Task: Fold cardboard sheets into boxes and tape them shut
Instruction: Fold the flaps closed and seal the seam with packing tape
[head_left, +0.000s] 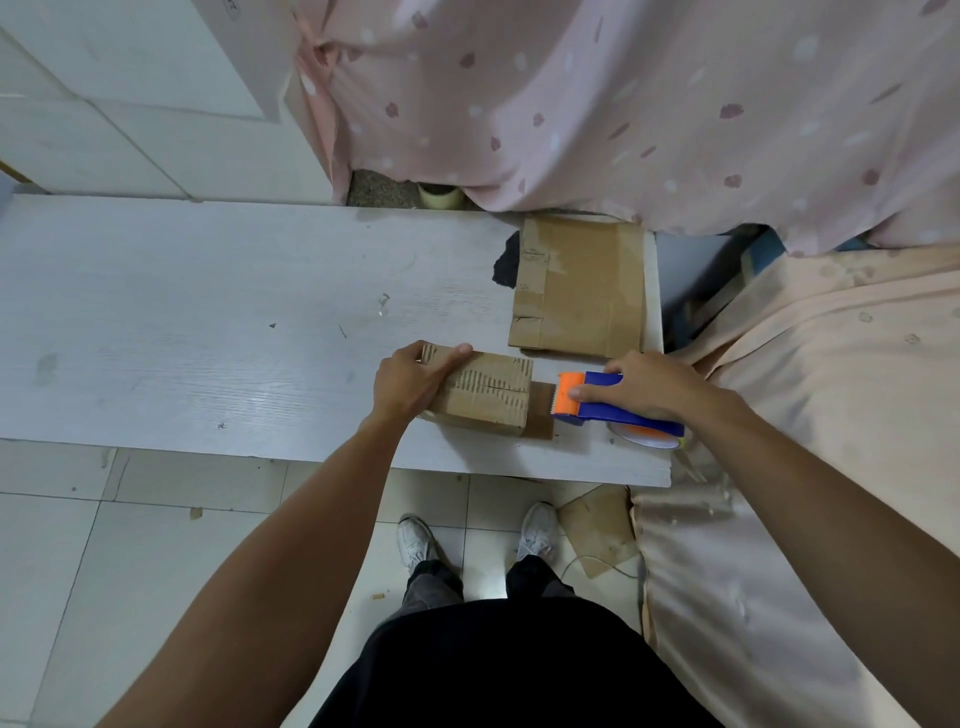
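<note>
A small folded cardboard box (488, 392) stands on the white table (208, 332) near its front edge. My left hand (413, 382) lies over the box's left end, fingers straight across its top. Just right of the box, my right hand (644, 387) grips a blue and orange tape dispenser (608, 402), with the forefinger on the orange head. A strip of brown tape (541, 402) runs from the dispenser's toothed edge to the box's right side. Flattened cardboard sheets (579, 286) lie stacked behind, at the table's right end.
A pink patterned curtain (623, 104) hangs behind the table. Peach fabric (805, 415) covers furniture at the right. A tape roll (440, 196) sits on the floor behind the table. A cardboard scrap (597, 525) lies by my feet on the tiles.
</note>
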